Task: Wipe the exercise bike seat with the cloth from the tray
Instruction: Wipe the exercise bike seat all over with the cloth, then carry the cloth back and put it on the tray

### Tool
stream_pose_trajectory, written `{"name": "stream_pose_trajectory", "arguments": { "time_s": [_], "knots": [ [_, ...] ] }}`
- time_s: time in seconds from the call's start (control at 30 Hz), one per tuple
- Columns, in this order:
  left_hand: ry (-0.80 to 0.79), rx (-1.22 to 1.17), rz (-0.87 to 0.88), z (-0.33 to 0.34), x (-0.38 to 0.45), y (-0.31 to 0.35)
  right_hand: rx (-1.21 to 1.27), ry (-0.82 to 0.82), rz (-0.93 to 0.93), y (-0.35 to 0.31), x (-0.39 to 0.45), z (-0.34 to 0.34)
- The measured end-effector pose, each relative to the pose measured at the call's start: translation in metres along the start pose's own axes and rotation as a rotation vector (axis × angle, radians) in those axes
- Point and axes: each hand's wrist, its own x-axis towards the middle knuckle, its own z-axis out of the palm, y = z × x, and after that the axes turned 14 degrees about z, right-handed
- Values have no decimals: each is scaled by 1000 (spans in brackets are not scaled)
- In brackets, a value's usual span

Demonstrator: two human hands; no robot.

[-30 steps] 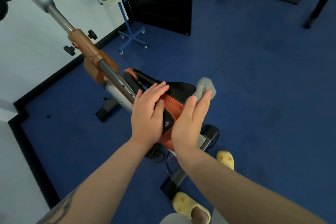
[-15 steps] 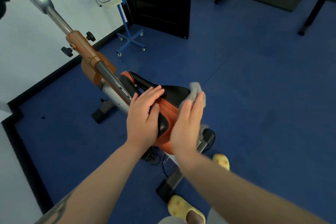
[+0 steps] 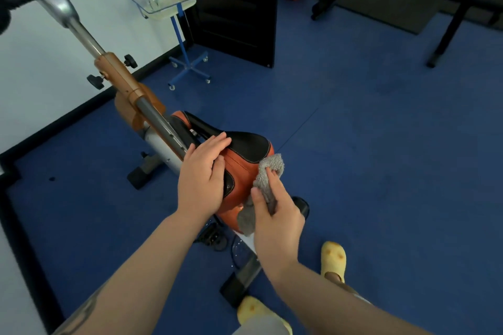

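The exercise bike seat [image 3: 246,152] is orange and black and sits at the centre of the view. My left hand [image 3: 202,179] lies flat on its left side, fingers together, with nothing in it. My right hand [image 3: 277,215] grips a grey fluffy cloth [image 3: 268,171] and presses it against the seat's right flank. Part of the cloth hangs below my palm. The tray [image 3: 166,0], white inside a blue wire frame, stands on a wheeled blue stand at the back.
The bike's silver and orange post [image 3: 119,79] rises to the upper left toward a white wall. A black panel [image 3: 236,5] stands behind the tray stand. Dark gym equipment legs [image 3: 446,38] stand at the far right. Yellow slippers [image 3: 333,257] are on the blue floor.
My right hand slid back along the seat's right side toward me and curled around the cloth. My left hand stayed on the seat. The camera tilted up slightly.
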Motion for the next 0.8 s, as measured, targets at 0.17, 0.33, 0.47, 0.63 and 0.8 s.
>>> {"name": "stream_pose_trajectory", "arguments": {
  "time_s": [0.17,0.33,0.47,0.63,0.8],
  "knots": [
    [-22,138,-124,9,-8,28,-197,-171,-48,-19,23,-50],
    [12,85,-204,29,-9,65,-365,-232,-164,-49,58,-107],
    [36,82,-132,59,1,111,-587,-226,-313,-80,90,-168],
    [27,155,-94,109,28,160,-856,-160,-510,-116,138,-244],
    [78,196,-149,148,58,197,-949,-129,-577,-140,182,-309]
  ]
}}
